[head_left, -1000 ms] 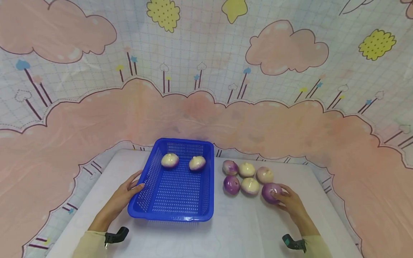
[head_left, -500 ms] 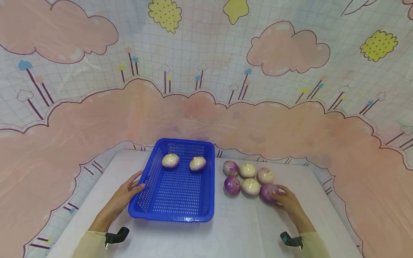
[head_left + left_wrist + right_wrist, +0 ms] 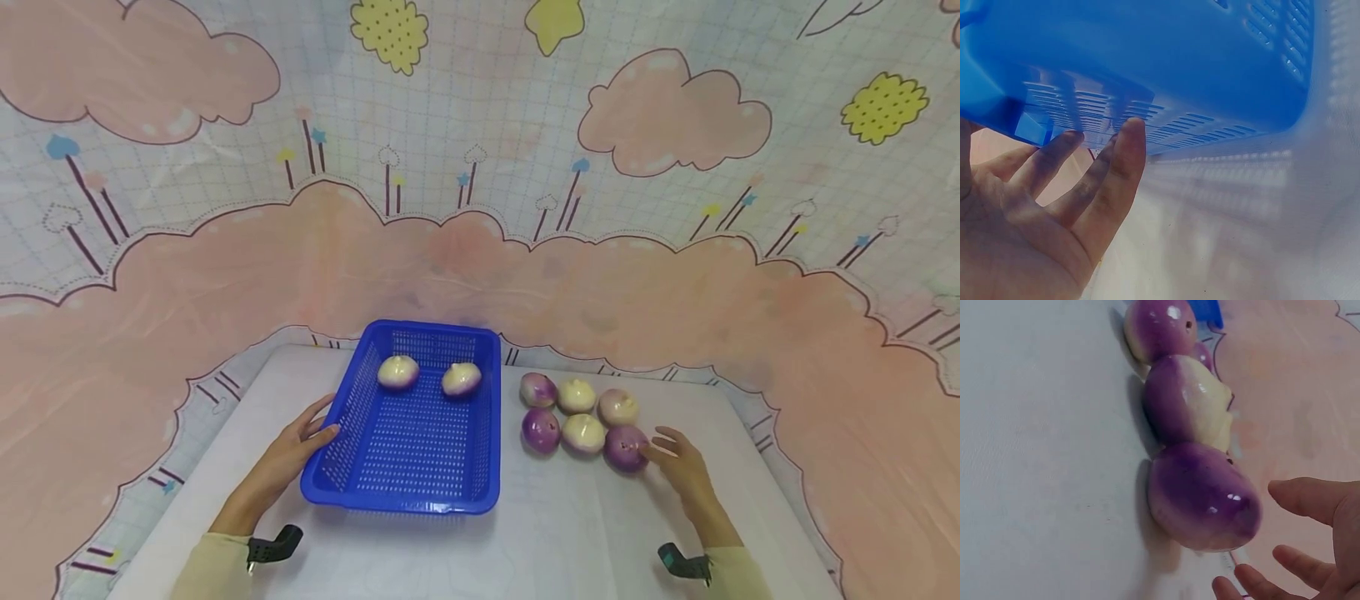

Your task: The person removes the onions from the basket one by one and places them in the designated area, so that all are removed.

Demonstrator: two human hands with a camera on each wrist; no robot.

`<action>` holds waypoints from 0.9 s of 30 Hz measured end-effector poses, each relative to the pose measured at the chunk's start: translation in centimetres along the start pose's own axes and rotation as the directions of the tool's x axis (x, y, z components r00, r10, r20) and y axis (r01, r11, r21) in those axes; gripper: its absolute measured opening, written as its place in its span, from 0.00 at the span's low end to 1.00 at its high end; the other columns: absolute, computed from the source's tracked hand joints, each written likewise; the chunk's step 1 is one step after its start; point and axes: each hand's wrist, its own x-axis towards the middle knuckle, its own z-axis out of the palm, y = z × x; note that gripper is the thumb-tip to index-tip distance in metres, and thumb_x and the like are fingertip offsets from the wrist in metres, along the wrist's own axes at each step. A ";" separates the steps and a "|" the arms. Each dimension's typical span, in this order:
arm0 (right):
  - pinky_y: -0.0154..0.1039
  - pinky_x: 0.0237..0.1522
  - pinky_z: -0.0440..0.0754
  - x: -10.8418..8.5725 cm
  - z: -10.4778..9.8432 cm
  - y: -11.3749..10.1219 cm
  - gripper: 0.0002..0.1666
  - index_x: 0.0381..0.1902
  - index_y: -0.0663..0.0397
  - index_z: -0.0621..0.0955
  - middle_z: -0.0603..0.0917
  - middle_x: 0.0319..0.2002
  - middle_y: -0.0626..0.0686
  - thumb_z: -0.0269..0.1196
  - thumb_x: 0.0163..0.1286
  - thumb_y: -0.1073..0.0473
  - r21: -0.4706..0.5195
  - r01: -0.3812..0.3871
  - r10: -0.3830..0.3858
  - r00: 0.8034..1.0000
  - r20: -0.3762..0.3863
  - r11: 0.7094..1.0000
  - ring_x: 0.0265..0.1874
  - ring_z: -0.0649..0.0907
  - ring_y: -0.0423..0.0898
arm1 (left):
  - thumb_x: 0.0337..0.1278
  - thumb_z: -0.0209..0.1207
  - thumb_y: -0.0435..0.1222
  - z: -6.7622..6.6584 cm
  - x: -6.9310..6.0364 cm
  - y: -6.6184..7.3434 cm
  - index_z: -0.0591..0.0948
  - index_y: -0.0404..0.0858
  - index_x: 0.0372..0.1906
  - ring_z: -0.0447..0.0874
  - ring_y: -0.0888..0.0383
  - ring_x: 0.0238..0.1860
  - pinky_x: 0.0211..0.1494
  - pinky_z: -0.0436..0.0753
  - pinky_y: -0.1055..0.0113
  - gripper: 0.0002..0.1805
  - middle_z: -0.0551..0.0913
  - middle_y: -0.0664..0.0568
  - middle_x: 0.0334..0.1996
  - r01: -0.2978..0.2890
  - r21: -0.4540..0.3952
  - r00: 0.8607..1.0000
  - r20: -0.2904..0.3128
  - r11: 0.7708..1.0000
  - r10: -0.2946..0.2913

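Observation:
My left hand [image 3: 288, 450] holds the left rim of a blue perforated basket [image 3: 401, 507]. Its thumb lies at the rim, and in the left wrist view the fingers [image 3: 1125, 162] touch the outer wall. Inside, towards the back, sit two cream-and-purple turnips, a left turnip [image 3: 397, 372] and a right turnip [image 3: 461, 380]. Right of the basket, several turnips stand in two close rows. My right hand [image 3: 684, 471] is beside the front right purple turnip [image 3: 624, 448], fingers spread and holding nothing. A gap separates hand and turnip [image 3: 1204, 497] in the right wrist view.
The white table [image 3: 555, 533] carries the basket and the turnips. Behind it hangs a patterned cloth [image 3: 525, 283] with clouds. The back row holds a purple-tinged turnip [image 3: 537, 390], a cream turnip [image 3: 577, 396] and a pinkish turnip [image 3: 618, 407].
The front right turnip has shifted slightly left, against its neighbour. My right hand has let go of it and drawn back to the right. The left hand keeps its place on the basket.

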 end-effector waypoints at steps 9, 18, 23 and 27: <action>0.57 0.68 0.70 -2.0 -0.8 -2.2 0.39 0.74 0.55 0.60 0.67 0.71 0.64 0.61 0.72 0.51 -0.024 0.082 -0.084 0.992 -0.099 0.996 0.67 0.73 0.61 | 0.69 0.52 0.55 0.0 0.2 -0.1 0.45 0.52 0.80 0.60 0.29 0.72 0.69 0.61 0.30 0.43 0.54 0.33 0.76 -0.004 -0.002 1.000 -0.002 1.000 0.004; 0.29 0.56 0.79 -4.3 0.1 -6.1 0.33 0.71 0.54 0.66 0.73 0.67 0.59 0.61 0.70 0.61 -0.015 0.206 -0.206 0.971 -0.118 0.978 0.53 0.77 0.30 | 0.69 0.52 0.55 0.1 0.1 -0.1 0.45 0.52 0.80 0.61 0.30 0.72 0.68 0.61 0.30 0.43 0.54 0.34 0.76 -0.008 -0.011 1.000 0.007 1.000 0.008; 0.21 0.48 0.77 -4.9 1.1 -7.6 0.34 0.69 0.55 0.67 0.74 0.66 0.60 0.63 0.67 0.65 0.020 0.295 -0.294 0.954 -0.065 0.955 0.54 0.79 0.35 | 0.69 0.52 0.55 0.2 0.1 -0.1 0.44 0.52 0.80 0.60 0.29 0.72 0.68 0.60 0.29 0.43 0.54 0.34 0.76 -0.003 -0.007 1.000 0.008 1.000 0.003; 0.24 0.49 0.79 -4.7 2.0 -8.7 0.32 0.68 0.57 0.69 0.74 0.66 0.62 0.64 0.67 0.64 0.074 0.364 -0.363 0.931 -0.027 0.929 0.54 0.79 0.38 | 0.69 0.52 0.55 0.1 0.1 0.0 0.44 0.52 0.80 0.60 0.29 0.72 0.68 0.60 0.29 0.43 0.54 0.34 0.76 -0.005 -0.009 1.000 0.006 1.000 0.005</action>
